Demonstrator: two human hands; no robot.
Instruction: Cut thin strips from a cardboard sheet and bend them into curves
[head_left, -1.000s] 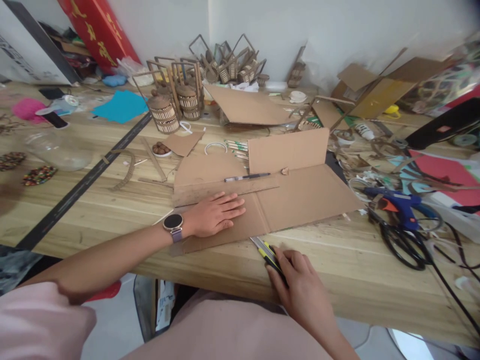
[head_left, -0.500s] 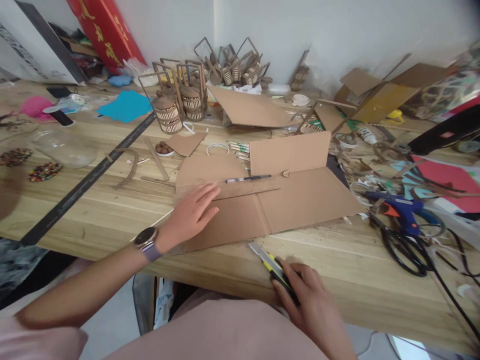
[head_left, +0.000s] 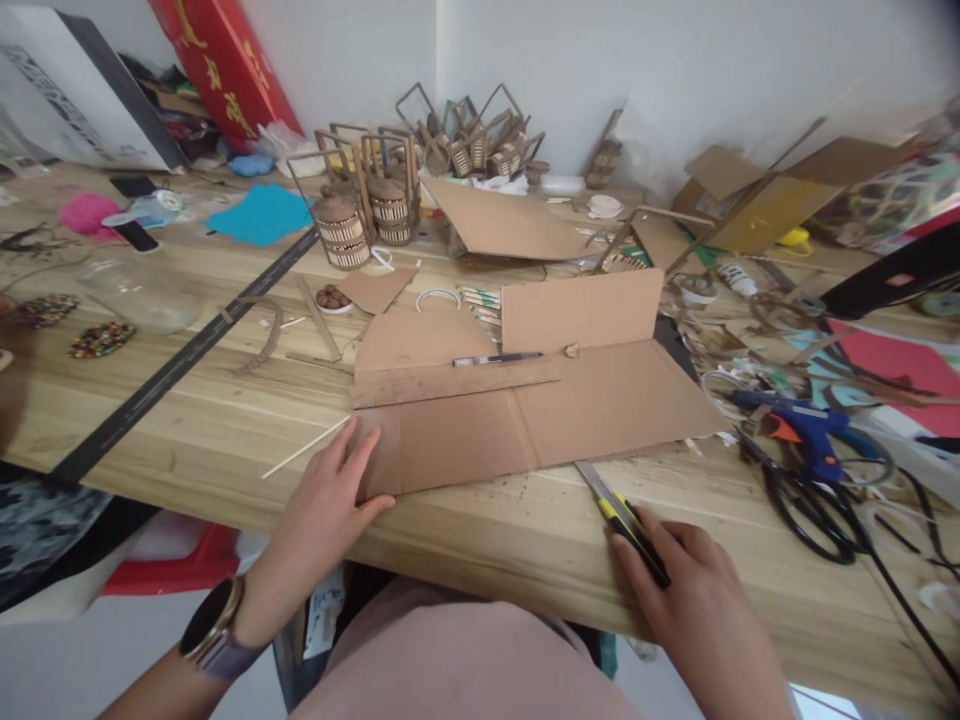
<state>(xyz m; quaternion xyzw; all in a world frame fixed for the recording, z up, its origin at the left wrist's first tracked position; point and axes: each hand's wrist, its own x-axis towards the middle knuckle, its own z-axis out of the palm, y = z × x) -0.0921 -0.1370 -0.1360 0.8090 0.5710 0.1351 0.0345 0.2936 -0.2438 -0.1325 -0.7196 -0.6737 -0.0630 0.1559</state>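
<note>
Brown cardboard [head_left: 615,400] is lying on the near side of the desk [head_left: 465,540]; left hand [head_left: 330,490] is spreading fingers [head_left: 362,455] at the cardboard's left edge; right hand [head_left: 701,580] is gripping a yellow-black cutter [head_left: 628,525].

Knife [head_left: 628,530] before cardboard [head_left: 450,440], glue gun [head_left: 814,430] right.

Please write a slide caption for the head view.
Left hand at the edge of cardboard, right hand holding a utility knife.
</note>
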